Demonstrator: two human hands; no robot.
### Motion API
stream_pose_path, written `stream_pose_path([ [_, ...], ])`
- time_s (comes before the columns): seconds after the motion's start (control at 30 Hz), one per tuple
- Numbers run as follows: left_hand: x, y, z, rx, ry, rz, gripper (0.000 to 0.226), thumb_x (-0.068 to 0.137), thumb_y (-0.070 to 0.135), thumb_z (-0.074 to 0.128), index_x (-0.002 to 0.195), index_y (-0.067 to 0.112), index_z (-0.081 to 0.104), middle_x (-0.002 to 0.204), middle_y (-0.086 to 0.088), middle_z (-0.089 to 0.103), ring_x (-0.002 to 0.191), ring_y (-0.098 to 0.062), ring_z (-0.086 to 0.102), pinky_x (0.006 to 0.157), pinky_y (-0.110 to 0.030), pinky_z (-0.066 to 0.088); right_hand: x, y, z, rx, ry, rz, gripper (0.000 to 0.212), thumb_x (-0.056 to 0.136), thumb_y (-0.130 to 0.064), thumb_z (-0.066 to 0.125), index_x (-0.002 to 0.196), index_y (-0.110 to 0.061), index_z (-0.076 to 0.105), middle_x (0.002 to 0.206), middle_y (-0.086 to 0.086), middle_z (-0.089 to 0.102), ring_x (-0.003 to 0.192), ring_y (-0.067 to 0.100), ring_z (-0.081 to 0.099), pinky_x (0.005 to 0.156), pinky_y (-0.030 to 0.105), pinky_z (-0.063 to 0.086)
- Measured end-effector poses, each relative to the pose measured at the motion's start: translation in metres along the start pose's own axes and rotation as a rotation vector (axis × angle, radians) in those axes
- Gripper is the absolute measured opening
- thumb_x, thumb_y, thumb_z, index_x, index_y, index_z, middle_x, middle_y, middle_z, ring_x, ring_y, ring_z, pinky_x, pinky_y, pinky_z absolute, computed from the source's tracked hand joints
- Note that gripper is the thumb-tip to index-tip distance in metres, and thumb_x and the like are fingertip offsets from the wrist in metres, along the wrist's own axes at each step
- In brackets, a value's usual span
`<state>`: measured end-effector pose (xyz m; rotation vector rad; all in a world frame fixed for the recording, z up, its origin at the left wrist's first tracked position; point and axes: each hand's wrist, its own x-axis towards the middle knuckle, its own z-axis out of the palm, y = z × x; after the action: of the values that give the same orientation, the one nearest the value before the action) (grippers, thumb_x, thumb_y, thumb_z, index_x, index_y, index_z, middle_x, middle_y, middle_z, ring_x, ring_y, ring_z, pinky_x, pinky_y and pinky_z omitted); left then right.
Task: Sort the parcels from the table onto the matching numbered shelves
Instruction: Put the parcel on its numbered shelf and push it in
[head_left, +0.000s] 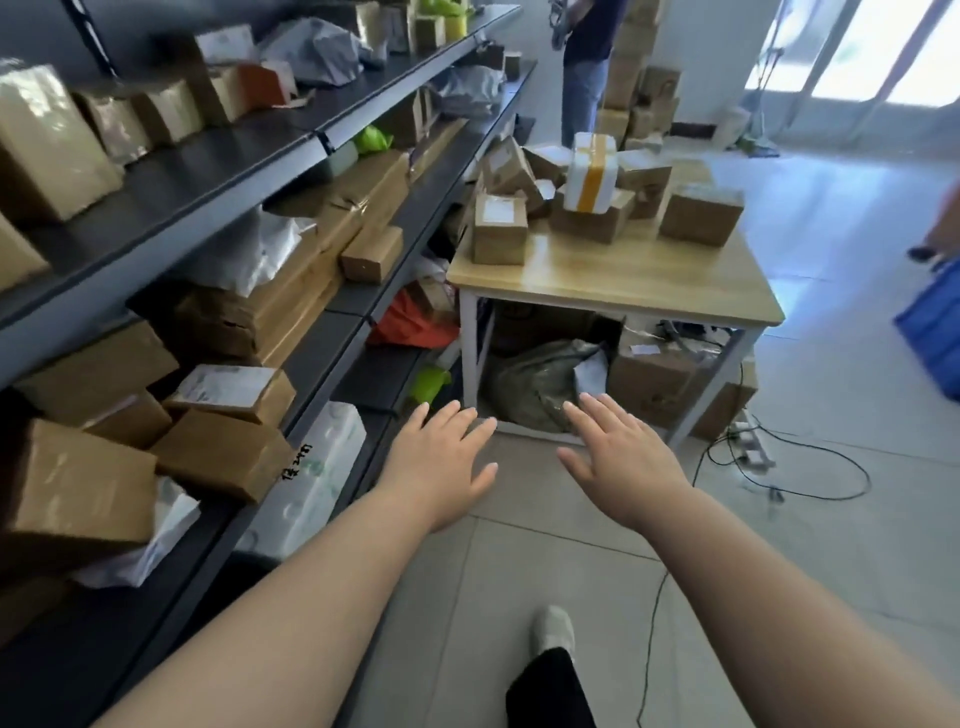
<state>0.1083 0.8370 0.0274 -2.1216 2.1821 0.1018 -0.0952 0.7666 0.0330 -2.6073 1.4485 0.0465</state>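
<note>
The left hand (441, 460) and right hand (621, 457) were held out toward the smooth wooden table (623, 275), fingers straight, holding nothing. Brown cardboard parcels (500, 231) and a white foam box (591, 176), yellow-taped, sat piled on it. Dark metal shelves (218, 156) stood beside it.

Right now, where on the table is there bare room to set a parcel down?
The table is bare on its near half, from the labelled brown box and the right-hand box forward to the front edge. Parcels crowd the far half around the white foam box.
</note>
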Motion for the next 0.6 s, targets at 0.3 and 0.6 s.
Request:
stream_pose_path([
  [0.3, 0.194, 0.008, -0.032, 0.003, 0.051, 0.047, 0.061, 0.099, 0.050, 0.026, 0.154, 0.028, 0.010, 0.161, 0.002, 0.014, 0.148, -0.016, 0.005, 0.120, -0.041, 0.003, 0.142, 0.108, -0.044, 0.000, 0.004, 0.068, 0.062, 0.101, -0.050, 0.025, 0.154, -0.024, 0.008, 0.162, -0.001, 0.003, 0.149, 0.016, -0.001, 0.119, 0.034, 0.009],
  [0.6, 0.323, 0.018, -0.043, -0.056, 0.068, -0.014, 0.060, 0.100, 0.046, 0.028, 0.154, 0.029, 0.008, 0.161, 0.003, 0.012, 0.149, -0.015, 0.004, 0.120, -0.038, 0.001, 0.252, 0.194, -0.073, -0.002, -0.058, 0.072, 0.062, 0.101, -0.050, 0.026, 0.154, -0.025, 0.009, 0.162, 0.000, 0.004, 0.149, 0.017, -0.001, 0.119, 0.035, 0.009],
])
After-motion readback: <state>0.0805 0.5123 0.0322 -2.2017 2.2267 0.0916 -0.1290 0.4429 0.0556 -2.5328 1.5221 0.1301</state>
